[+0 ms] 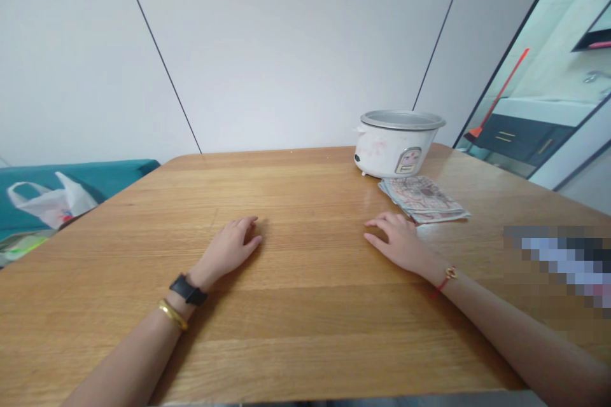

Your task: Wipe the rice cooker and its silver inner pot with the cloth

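Observation:
My left hand (231, 247) lies palm down on the wooden table (305, 324), fingers loosely stretched and holding nothing; a black watch and a gold bangle sit on that wrist. My right hand (400, 243) also rests flat on the table, fingers extended, empty, with a red cord bracelet at the wrist. Its fingertips lie just left of a folded patterned cloth (422, 198). Behind the cloth stands a white rice cooker (396, 145) without a lid, its metal inner pot rim showing.
A white wall rises behind the table. At the left a teal seat (95, 178) carries a white plastic bag (52, 203). A glass partition at the right shows a red-handled broom (496, 98) and a counter. A blurred patch lies on the table's right edge.

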Action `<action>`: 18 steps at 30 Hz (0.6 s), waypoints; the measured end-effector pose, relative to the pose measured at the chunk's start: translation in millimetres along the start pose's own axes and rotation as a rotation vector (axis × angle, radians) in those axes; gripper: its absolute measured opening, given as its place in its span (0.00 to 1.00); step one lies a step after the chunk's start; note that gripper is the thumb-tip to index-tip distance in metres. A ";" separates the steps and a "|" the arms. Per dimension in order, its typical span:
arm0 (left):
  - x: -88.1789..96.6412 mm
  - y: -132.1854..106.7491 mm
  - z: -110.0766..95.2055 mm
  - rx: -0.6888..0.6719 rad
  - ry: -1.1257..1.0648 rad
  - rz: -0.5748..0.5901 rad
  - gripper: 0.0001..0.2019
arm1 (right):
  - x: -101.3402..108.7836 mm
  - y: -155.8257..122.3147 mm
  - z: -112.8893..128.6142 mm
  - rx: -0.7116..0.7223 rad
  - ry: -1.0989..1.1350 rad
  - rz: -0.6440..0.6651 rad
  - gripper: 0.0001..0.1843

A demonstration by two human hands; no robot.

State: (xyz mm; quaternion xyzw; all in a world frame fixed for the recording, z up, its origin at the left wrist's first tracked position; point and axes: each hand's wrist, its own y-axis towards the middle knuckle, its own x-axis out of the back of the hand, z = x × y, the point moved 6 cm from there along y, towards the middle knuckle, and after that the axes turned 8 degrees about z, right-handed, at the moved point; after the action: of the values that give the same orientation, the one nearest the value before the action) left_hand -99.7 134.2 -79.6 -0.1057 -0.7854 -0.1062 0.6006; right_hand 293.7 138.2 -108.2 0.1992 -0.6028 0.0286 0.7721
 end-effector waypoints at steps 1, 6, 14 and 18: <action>0.1 -0.1 -1.4 -0.013 0.015 0.006 0.24 | -0.8 0.0 0.8 0.005 0.003 0.010 0.14; 0.5 -0.7 -8.3 -0.086 0.057 0.021 0.16 | -3.6 0.9 0.6 -0.006 0.002 0.038 0.15; -0.7 0.1 -3.2 -0.047 0.047 -0.009 0.21 | -2.5 2.2 -1.8 -0.031 0.007 0.025 0.15; 1.1 -0.4 -7.0 -0.070 0.045 0.006 0.17 | -2.6 2.6 -6.4 -0.065 -0.001 0.023 0.14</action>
State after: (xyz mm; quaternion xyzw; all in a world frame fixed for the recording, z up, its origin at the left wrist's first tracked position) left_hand -93.6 131.8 -76.8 -0.1264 -0.7671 -0.1340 0.6146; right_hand 298.1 143.3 -111.2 0.1670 -0.6059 0.0181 0.7776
